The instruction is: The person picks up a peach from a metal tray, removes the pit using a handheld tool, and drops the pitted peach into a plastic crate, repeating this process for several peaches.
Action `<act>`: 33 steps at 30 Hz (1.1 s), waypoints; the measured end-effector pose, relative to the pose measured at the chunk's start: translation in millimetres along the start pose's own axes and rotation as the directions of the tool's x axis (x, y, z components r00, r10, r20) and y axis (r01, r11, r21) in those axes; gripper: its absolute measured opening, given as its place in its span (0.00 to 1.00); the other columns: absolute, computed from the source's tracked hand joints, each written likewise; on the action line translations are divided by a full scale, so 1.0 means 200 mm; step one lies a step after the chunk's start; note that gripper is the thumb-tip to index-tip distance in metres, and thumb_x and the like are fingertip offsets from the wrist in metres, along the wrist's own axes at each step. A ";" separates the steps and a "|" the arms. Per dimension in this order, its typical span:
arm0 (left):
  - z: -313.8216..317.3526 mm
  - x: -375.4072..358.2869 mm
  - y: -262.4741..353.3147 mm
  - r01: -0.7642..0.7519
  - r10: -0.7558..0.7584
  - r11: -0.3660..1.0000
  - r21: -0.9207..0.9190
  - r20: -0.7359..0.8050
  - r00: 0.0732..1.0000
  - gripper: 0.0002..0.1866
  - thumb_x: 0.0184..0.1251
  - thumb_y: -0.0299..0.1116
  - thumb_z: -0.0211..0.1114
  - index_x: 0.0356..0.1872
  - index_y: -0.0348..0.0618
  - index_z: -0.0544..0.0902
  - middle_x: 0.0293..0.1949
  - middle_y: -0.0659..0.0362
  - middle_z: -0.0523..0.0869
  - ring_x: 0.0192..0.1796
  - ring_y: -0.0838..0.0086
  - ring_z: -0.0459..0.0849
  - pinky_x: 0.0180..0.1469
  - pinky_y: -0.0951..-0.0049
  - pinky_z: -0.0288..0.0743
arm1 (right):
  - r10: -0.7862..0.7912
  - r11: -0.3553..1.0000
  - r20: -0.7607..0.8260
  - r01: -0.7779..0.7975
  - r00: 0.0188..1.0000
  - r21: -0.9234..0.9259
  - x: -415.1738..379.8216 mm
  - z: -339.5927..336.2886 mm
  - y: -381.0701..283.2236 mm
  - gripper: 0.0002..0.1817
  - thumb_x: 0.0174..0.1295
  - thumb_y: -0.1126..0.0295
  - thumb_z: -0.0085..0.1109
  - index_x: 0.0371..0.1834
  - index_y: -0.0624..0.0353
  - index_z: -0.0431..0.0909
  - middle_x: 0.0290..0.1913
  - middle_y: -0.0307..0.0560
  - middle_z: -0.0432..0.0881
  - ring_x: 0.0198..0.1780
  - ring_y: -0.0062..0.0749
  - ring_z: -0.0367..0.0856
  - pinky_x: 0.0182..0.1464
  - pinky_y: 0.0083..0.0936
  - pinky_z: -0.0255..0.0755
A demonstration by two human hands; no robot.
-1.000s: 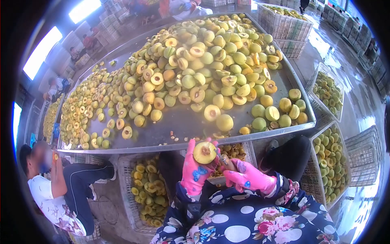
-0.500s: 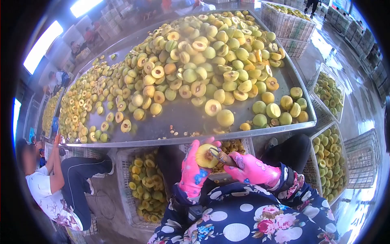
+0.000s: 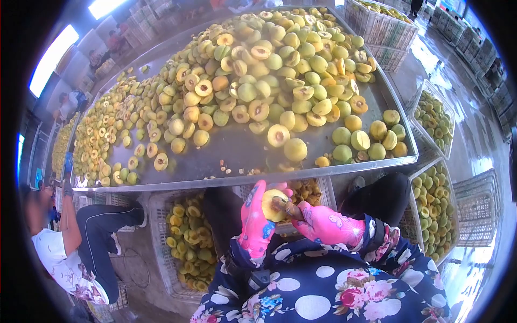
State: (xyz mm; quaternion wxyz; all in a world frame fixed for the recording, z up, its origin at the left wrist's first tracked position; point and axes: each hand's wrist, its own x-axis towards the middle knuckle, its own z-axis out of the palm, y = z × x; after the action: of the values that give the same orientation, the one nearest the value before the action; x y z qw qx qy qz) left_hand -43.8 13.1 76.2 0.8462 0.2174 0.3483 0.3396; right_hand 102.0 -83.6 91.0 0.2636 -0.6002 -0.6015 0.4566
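Note:
A peach half [image 3: 269, 208] rests in my left hand [image 3: 255, 223], its pale yellow cut face up and a brown pit area at the centre. The left fingers in a pink flowered glove wrap round its far and left sides. My right hand [image 3: 327, 225], gloved alike, grips a small pitting tool [image 3: 292, 209]. The tool's tip is at the pit, partly hidden by the fruit. Both hands are over my lap, just in front of the metal table [image 3: 237, 182]. Beneath them stands a crate of brownish pieces [image 3: 304, 192].
Many cut peaches [image 3: 247, 89] are heaped on the table. A crate of peach halves [image 3: 188, 253] stands at my left, and another crate [image 3: 431, 202] at my right. Stacked crates [image 3: 379, 32] rise behind. A person in a white shirt [image 3: 56, 253] sits at the left.
The tool's curved metal tip, visible before over the cut face, has gone into the pit area. My hands stay close together; the view has shifted slightly.

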 end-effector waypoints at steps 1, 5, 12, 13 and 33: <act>0.00 0.01 0.00 0.030 -0.031 0.999 0.044 0.008 1.000 0.22 0.73 0.43 0.47 0.48 0.29 0.74 0.42 0.45 0.82 0.43 0.64 0.82 0.46 0.68 0.78 | 0.004 1.000 0.021 -0.004 1.000 -0.009 0.00 0.00 0.00 0.11 0.62 0.67 0.51 0.36 0.65 0.65 0.27 0.57 0.78 0.28 0.51 0.80 0.29 0.37 0.69; -0.05 0.05 0.06 0.186 -0.222 0.941 0.283 0.101 0.970 0.23 0.73 0.44 0.48 0.47 0.28 0.75 0.39 0.46 0.83 0.40 0.64 0.84 0.43 0.68 0.79 | 0.043 0.998 0.160 -0.034 0.986 -0.062 0.00 -0.04 -0.01 0.12 0.63 0.66 0.50 0.37 0.66 0.65 0.27 0.57 0.78 0.30 0.50 0.81 0.30 0.36 0.70; -0.08 0.07 -0.03 0.096 -0.108 0.966 0.242 0.039 0.993 0.19 0.71 0.42 0.53 0.44 0.31 0.79 0.36 0.49 0.84 0.35 0.66 0.84 0.38 0.72 0.80 | 0.067 0.997 0.179 -0.061 0.982 -0.040 0.02 -0.01 0.11 0.11 0.63 0.66 0.50 0.38 0.64 0.65 0.30 0.60 0.79 0.34 0.56 0.79 0.35 0.40 0.71; -0.07 0.07 -0.06 0.056 -0.059 0.970 0.237 0.005 0.998 0.17 0.69 0.40 0.55 0.43 0.32 0.79 0.36 0.50 0.84 0.34 0.68 0.84 0.38 0.73 0.79 | 0.054 0.998 0.161 -0.048 0.986 -0.046 0.02 -0.01 0.11 0.11 0.63 0.66 0.50 0.39 0.63 0.65 0.29 0.60 0.78 0.34 0.59 0.79 0.35 0.42 0.71; -0.17 0.06 -0.13 -0.058 0.059 0.998 0.013 -0.123 0.991 0.16 0.68 0.43 0.57 0.42 0.40 0.78 0.36 0.56 0.83 0.32 0.72 0.82 0.32 0.72 0.79 | -0.056 0.437 0.555 -0.480 0.830 0.761 -0.02 0.00 0.06 0.13 0.65 0.59 0.50 0.35 0.58 0.73 0.18 0.33 0.69 0.12 0.15 0.63 0.13 0.13 0.57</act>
State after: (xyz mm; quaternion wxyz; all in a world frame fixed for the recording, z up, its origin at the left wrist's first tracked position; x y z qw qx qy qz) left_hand -52.4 9.1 33.3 0.8116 0.2099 0.3951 0.3756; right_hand 107.7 -89.6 81.0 0.3043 -0.3089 -0.2403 0.8685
